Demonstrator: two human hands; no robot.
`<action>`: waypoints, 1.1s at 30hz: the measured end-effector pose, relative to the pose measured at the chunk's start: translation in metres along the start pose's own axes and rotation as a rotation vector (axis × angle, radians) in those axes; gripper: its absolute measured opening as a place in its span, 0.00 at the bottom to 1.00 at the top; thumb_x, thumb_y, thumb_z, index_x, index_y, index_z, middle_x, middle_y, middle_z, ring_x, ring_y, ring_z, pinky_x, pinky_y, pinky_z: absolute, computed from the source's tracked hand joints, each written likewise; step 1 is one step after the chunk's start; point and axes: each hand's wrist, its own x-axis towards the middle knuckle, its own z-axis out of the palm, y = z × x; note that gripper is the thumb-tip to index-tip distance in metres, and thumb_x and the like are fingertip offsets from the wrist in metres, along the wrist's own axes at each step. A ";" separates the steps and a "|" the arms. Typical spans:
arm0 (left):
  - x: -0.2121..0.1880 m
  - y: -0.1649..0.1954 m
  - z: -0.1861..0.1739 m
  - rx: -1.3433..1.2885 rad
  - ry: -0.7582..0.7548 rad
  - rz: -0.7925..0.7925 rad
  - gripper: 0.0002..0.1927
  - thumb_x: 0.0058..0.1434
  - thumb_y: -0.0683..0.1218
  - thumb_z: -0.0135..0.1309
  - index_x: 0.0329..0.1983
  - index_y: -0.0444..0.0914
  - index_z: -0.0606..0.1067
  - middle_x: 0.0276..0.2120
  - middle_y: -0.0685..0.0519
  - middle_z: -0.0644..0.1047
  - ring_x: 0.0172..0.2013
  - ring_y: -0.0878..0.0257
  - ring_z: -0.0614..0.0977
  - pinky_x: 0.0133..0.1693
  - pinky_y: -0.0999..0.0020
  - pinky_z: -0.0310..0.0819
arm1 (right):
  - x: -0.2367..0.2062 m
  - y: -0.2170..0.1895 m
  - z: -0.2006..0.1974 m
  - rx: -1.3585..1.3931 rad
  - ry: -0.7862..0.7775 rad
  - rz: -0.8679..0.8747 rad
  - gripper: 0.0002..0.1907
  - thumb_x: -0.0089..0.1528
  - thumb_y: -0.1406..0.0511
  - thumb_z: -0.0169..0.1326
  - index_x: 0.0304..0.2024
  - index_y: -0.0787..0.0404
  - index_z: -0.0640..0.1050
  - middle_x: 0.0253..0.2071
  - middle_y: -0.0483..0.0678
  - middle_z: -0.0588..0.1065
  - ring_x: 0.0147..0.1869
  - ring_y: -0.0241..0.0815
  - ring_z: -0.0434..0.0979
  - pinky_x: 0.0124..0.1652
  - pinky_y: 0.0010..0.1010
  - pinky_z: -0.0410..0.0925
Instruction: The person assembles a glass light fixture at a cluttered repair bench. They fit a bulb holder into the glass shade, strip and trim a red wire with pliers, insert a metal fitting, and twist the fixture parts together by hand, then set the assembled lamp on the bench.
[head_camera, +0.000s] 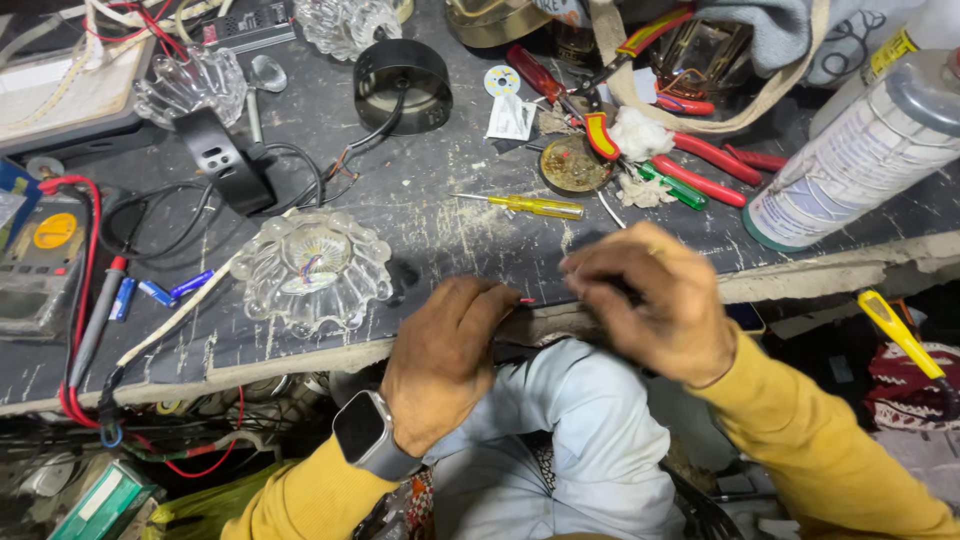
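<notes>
Two hands meet at the workbench's (400, 200) front edge. Far left, a multimeter (40, 265) lies with small blue batteries (155, 292) beside it; a clear glass dish (312, 268) holds a bit of wiring near the edge. The left hand (445, 360), fingers curled, and right hand (655, 300), fingers pinched, hold a thin red wire (527, 299) between them. Behind, a yellow screwdriver (530, 206), red pliers (705, 165) and a spray can (860, 150) crowd the bench.
</notes>
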 end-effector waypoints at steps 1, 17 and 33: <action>0.000 -0.004 0.001 -0.029 0.027 -0.020 0.21 0.48 0.33 0.50 0.48 0.34 0.76 0.39 0.47 0.77 0.41 0.48 0.81 0.41 0.58 0.77 | 0.010 0.005 -0.008 -0.124 0.040 0.002 0.06 0.62 0.73 0.61 0.41 0.66 0.78 0.43 0.52 0.81 0.45 0.46 0.80 0.44 0.33 0.72; -0.016 -0.032 0.001 -0.441 0.277 -0.343 0.06 0.68 0.43 0.59 0.40 0.35 0.80 0.29 0.50 0.82 0.27 0.64 0.85 0.29 0.70 0.76 | 0.154 0.087 0.017 -1.215 -0.823 0.510 0.32 0.55 0.55 0.62 0.55 0.68 0.73 0.43 0.61 0.81 0.46 0.59 0.83 0.41 0.51 0.74; -0.022 -0.037 0.003 -0.482 0.295 -0.426 0.06 0.70 0.44 0.54 0.44 0.37 0.77 0.27 0.50 0.80 0.26 0.63 0.86 0.28 0.69 0.76 | 0.046 0.002 -0.042 -1.071 -0.405 0.104 0.29 0.59 0.50 0.62 0.47 0.68 0.75 0.41 0.58 0.74 0.41 0.53 0.76 0.39 0.43 0.68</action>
